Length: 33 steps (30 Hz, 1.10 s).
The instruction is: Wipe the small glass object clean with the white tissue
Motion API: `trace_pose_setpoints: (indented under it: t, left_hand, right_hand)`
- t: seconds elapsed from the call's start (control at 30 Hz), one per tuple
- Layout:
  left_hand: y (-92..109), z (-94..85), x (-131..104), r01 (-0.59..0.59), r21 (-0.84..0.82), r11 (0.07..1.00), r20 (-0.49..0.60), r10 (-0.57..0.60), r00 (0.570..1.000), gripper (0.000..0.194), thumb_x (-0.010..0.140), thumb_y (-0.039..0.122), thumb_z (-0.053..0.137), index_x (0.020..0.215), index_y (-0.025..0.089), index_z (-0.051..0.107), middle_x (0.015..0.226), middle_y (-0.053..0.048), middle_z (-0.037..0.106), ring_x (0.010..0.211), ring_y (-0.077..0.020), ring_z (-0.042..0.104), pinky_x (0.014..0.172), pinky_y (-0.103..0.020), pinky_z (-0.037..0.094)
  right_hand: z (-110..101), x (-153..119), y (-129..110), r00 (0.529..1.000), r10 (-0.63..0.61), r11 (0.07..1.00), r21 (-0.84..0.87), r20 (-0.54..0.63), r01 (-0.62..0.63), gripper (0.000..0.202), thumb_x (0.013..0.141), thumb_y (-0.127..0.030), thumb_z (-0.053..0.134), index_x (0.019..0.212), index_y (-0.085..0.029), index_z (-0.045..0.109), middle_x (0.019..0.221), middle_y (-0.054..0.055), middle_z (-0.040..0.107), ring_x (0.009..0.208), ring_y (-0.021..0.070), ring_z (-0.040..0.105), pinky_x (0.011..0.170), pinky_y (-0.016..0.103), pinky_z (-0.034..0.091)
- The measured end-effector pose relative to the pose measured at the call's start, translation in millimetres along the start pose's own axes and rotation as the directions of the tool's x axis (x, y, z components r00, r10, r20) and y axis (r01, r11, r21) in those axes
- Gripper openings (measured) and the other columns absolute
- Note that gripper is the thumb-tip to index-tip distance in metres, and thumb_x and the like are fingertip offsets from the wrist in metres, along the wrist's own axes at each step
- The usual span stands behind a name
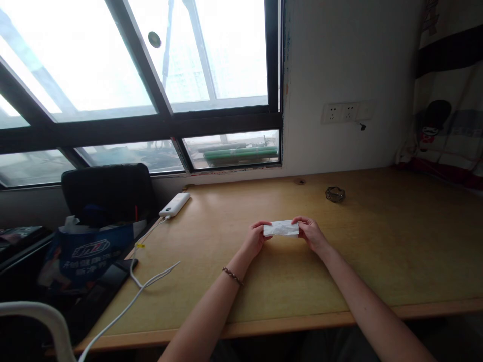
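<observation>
Daylight from a wide window falls on a wooden tabletop [377, 251] set against a white wall with sockets [341, 112]. Left of it, a blue bag [88, 254] carries white lettering too blurred to read. Both hands grasp a small white packet [281, 228] above the middle of the tabletop: the left hand [255, 240] pinches its left end, the right hand [310, 233] its right end, fingers curled. Any print on the packet is too faint to make out. A white power bank [174, 204] with a cable lies near the window.

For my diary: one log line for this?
left hand and right hand: hold tissue ends | over desk | power bank left
</observation>
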<state>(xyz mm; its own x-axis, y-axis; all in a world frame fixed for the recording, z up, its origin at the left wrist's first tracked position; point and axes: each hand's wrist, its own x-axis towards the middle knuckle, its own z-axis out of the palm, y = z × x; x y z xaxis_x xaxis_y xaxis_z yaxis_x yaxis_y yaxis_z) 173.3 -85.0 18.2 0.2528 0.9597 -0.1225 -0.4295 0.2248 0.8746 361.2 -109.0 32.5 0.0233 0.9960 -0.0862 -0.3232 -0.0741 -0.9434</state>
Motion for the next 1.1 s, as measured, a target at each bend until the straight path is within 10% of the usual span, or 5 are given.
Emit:
trace_pose_setpoints:
  t: [0.87, 1.1]
  left_hand:
    - [1, 4.0, -2, -0.089, 0.097, 0.991, 0.010, 0.089, 0.996, 0.009, 0.054, 0.020, 0.055, 0.058, 0.012, 0.056, 0.054, -0.001, 0.056, 0.050, -0.0105, 0.052, 0.050, -0.024, 0.044]
    - [12, 11.4, -12, 0.033, 0.002, 0.999, 0.117, -0.033, 0.993, 0.050, 0.064, 0.039, 0.053, 0.108, 0.014, 0.052, 0.072, -0.008, 0.065, 0.064, -0.0188, 0.060, 0.058, -0.028, 0.045]
  right_hand:
    - [6, -3, -4, 0.968, -0.250, 0.942, -0.229, 0.008, 0.245, 0.025, 0.057, -0.038, 0.065, 0.066, -0.018, 0.053, 0.059, -0.001, 0.055, 0.051, 0.0122, 0.050, 0.043, 0.023, 0.042]
    - [5, -4, -5, 0.982, -0.152, 0.977, -0.130, 0.113, 0.166, 0.027, 0.055, -0.035, 0.067, 0.067, -0.017, 0.051, 0.061, -0.003, 0.055, 0.046, 0.0066, 0.045, 0.038, 0.018, 0.033]
